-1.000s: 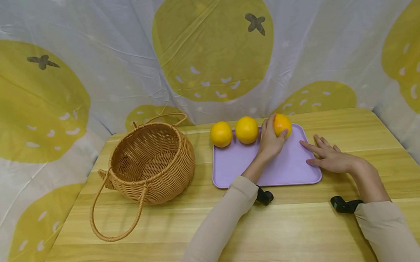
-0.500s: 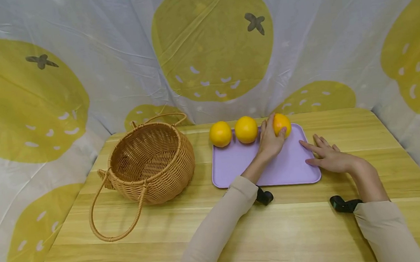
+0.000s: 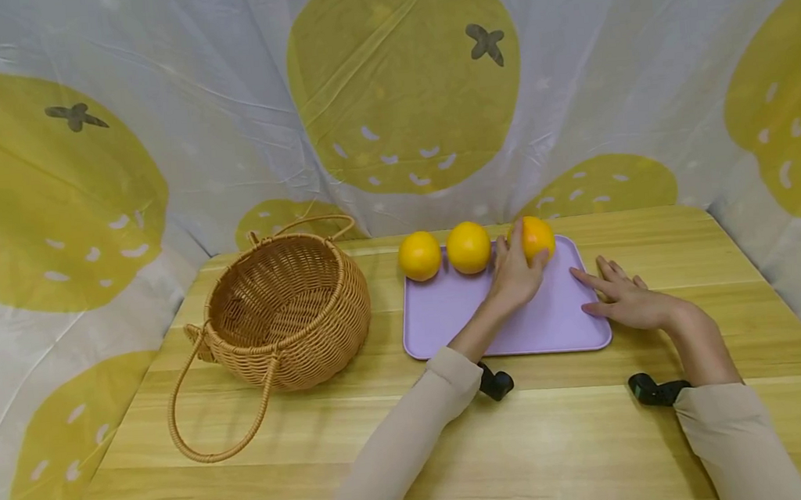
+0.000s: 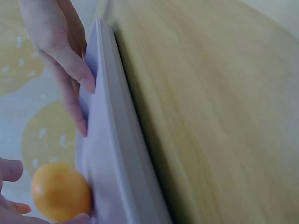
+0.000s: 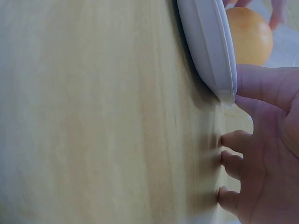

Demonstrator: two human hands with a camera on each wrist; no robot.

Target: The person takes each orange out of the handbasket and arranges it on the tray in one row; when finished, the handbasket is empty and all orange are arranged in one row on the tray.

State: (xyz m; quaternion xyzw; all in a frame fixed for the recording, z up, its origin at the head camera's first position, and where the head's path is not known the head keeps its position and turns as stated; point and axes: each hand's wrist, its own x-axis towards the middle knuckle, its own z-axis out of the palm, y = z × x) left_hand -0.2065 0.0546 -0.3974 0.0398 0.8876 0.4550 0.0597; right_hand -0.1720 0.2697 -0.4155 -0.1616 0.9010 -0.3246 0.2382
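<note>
Three oranges stand in a row along the far side of a lilac tray (image 3: 448, 317): a left orange (image 3: 420, 256), a middle orange (image 3: 469, 248) and a right orange (image 3: 539, 237). My left hand (image 3: 515, 279) reaches over the tray with its fingers spread loosely about the right orange. In the left wrist view a gap shows between that orange (image 4: 60, 192) and the upper digit. My right hand (image 3: 629, 303) lies at the tray's right edge, fingers extended. The right wrist view has its thumb against the tray rim (image 5: 229, 70) and other fingertips on the table.
A wicker basket (image 3: 356, 316) with two hoop handles stands left of the tray, its visible inside bare. One handle (image 3: 212, 457) hangs toward the front. A fruit-print curtain (image 3: 570, 72) rises behind the wooden table (image 3: 564, 441).
My left hand's fingers have loosened from the right orange, and the left wrist has drawn slightly back toward the left. The right hand and the oranges stay in place.
</note>
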